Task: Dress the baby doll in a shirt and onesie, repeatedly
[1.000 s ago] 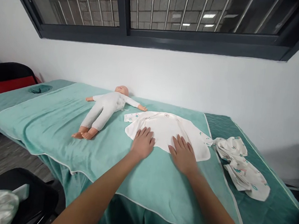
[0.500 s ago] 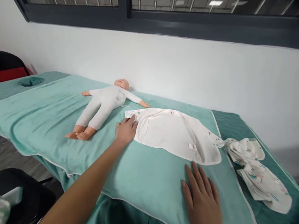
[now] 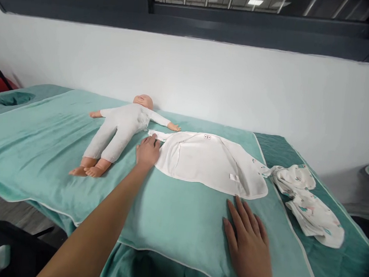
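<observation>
A white baby shirt (image 3: pixel 202 161) lies spread out, with a small printed label at its neckline and patterned sleeves. My left hand (image 3: pixel 147 152) rests at its left sleeve, fingers stretched forward and touching the cloth near the cuff. Flat on the green sheet (image 3: pixel 177 224), my right hand (image 3: pixel 249 243) has its fingers apart, the tips close to the shirt's lower hem. To the left, a baby doll (image 3: pixel 121 124) in a white bodysuit lies on its back, one arm reaching toward the shirt's left sleeve.
Crumpled patterned baby clothing (image 3: pixel 311 205) lies on the darker green cover at the right. Behind the bed are a white wall (image 3: pixel 209 80) and a dark window frame (image 3: pixel 246 27). A black chair (image 3: pixel 10 244) stands at the lower left, holding a pale object.
My left hand has shifted slightly along the left sleeve toward its cuff. My right hand stays by the hem. The camera view has turned a little to the right.
</observation>
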Available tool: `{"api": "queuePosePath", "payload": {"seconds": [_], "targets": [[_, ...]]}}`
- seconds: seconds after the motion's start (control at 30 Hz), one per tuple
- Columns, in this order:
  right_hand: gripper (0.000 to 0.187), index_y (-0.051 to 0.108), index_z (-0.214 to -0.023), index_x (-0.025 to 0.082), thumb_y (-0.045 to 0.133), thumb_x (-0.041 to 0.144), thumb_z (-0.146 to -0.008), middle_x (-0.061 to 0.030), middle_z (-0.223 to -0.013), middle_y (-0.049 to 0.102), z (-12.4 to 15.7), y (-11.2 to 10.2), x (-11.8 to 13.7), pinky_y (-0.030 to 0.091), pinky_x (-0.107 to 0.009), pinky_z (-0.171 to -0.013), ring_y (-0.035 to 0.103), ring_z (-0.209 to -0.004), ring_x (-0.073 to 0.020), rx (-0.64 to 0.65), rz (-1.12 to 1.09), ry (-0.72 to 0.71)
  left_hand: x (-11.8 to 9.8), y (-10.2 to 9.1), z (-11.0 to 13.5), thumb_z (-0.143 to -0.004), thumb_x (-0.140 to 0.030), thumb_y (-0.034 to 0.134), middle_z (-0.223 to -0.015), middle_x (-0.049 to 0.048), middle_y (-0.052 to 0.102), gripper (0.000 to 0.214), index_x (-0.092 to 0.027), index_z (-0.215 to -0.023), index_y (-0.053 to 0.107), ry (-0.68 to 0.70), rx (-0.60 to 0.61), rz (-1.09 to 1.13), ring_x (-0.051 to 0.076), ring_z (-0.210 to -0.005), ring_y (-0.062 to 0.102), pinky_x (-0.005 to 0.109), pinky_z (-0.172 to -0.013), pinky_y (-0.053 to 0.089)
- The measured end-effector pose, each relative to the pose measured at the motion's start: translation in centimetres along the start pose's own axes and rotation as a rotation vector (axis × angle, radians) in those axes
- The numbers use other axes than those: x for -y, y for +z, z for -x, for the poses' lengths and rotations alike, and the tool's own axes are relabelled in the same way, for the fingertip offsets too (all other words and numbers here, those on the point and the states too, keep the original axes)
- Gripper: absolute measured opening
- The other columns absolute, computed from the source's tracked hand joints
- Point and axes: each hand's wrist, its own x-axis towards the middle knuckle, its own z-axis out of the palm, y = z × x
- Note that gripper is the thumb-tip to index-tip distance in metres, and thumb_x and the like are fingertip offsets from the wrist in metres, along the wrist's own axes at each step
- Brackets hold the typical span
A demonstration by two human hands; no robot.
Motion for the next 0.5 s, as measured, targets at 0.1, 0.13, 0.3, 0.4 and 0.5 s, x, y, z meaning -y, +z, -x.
{"api": "queuePosePath", "payload": {"seconds": [0.1, 0.13, 0.3, 0.4, 0.5], "targets": [[0.053, 0.041, -0.148, 0.027, 0.039, 0.044, -0.098, -0.0040, -0.158, 0.036, -0.1, 0.0, 0.1, 0.026, -0.052, -0.116, 0.034, -0.144, -0.0280, -0.015, -0.092, 0.049, 0.1, 0.0, -0.1, -0.098, -0.039, 0.032, -0.140, 0.0092, 0.058, 0.048, -0.024, -0.139, 0.052, 0.004, -0.025, 0.011, 0.028, -0.131, 0.048, 0.045, -0.101, 0.038], [0.055, 0.041, -0.148, 0.026, 0.042, 0.046, -0.097, -0.0056, -0.157, 0.038, -0.2, 0.0, 0.0, 0.028, -0.053, -0.115, 0.036, -0.143, -0.0288, -0.035, -0.148, 0.090, 0.2, 0.0, -0.2, -0.098, -0.037, 0.033, -0.139, 0.0082, 0.060, 0.046, -0.024, -0.136, 0.055, 0.009, -0.035, 0.016, 0.028, -0.129, 0.049, 0.045, -0.100, 0.039], [0.065, 0.040, -0.145, 0.024, 0.055, 0.051, -0.088, -0.0106, -0.151, 0.044, -2.9, -0.2, -2.7, 0.039, -0.050, -0.110, 0.043, -0.137, -0.0292, -0.164, -0.619, 0.331, 0.7, 0.3, -0.4, -0.095, -0.031, 0.039, -0.129, 0.0053, 0.066, 0.039, -0.024, -0.121, 0.067, 0.025, -0.075, 0.067, 0.027, -0.120, 0.056, 0.039, -0.097, 0.040], [0.057, 0.048, -0.137, 0.023, 0.057, 0.047, -0.085, -0.0109, -0.145, 0.046, -6.9, -0.1, -6.6, 0.045, -0.044, -0.104, 0.047, -0.131, -0.0266, -0.310, -0.762, 0.420, 1.0, 0.5, -0.7, -0.093, -0.030, 0.041, -0.126, 0.0052, 0.068, 0.037, -0.023, -0.115, 0.070, 0.032, -0.090, 0.084, 0.027, -0.118, 0.057, 0.038, -0.096, 0.040], [0.052, 0.056, -0.125, 0.015, 0.058, 0.041, -0.080, -0.0160, -0.131, 0.055, -11.7, 0.6, -11.1, 0.046, -0.044, -0.099, 0.052, -0.122, -0.0281, -0.382, -0.662, 0.425, 1.2, 0.7, -0.9, -0.091, -0.028, 0.043, -0.125, 0.0050, 0.069, 0.035, -0.023, -0.111, 0.071, 0.033, -0.095, 0.069, 0.027, -0.116, 0.057, 0.039, -0.094, 0.041]]}}
